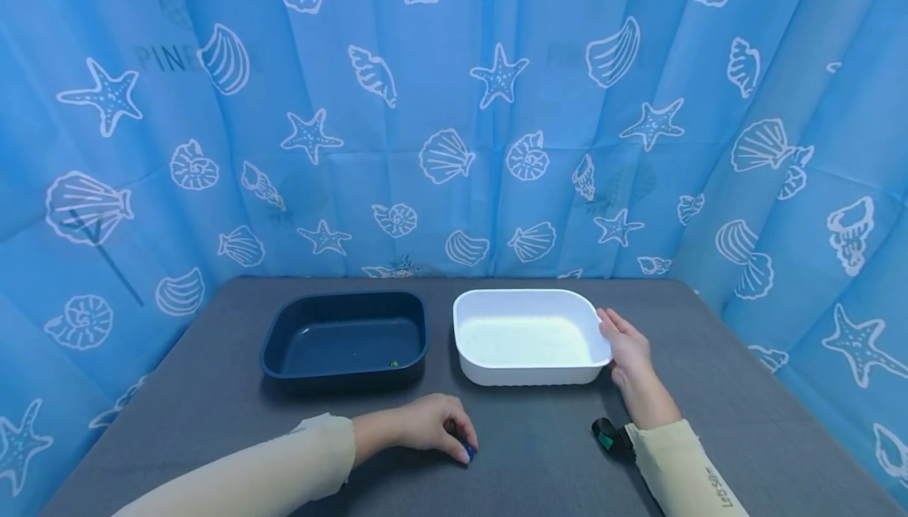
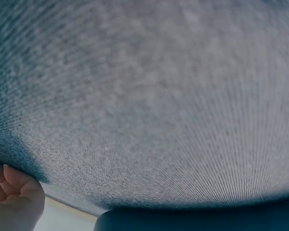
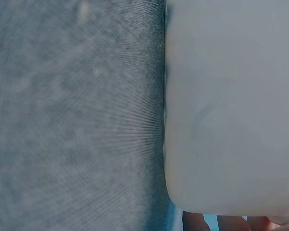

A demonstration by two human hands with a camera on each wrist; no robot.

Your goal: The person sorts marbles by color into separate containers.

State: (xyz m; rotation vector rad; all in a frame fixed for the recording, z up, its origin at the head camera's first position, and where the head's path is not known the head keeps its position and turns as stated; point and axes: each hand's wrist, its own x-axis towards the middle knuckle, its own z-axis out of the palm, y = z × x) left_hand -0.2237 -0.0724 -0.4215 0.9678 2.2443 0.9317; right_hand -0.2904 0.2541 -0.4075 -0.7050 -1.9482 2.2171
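Down on the grey table, my left hand (image 1: 436, 422) pinches a small blue object (image 1: 470, 451) between thumb and fingers; its exact kind is too small to tell. The left wrist view shows only part of this hand (image 2: 17, 197), with the object hidden. My right hand (image 1: 627, 347) holds the right end of a white rectangular basin (image 1: 528, 376), fingers at its rim. In the right wrist view the basin's side wall (image 3: 231, 110) hides most of that hand, and a few fingers (image 3: 231, 223) show past its corner.
A dark blue basin (image 1: 340, 381) stands left of the white one, with a tiny green piece (image 1: 393, 363) inside. Grey cloth covers the table (image 1: 539, 454). A blue curtain (image 1: 489, 210) with shell prints hangs behind. A black strap device (image 1: 613, 438) sits at the right wrist.
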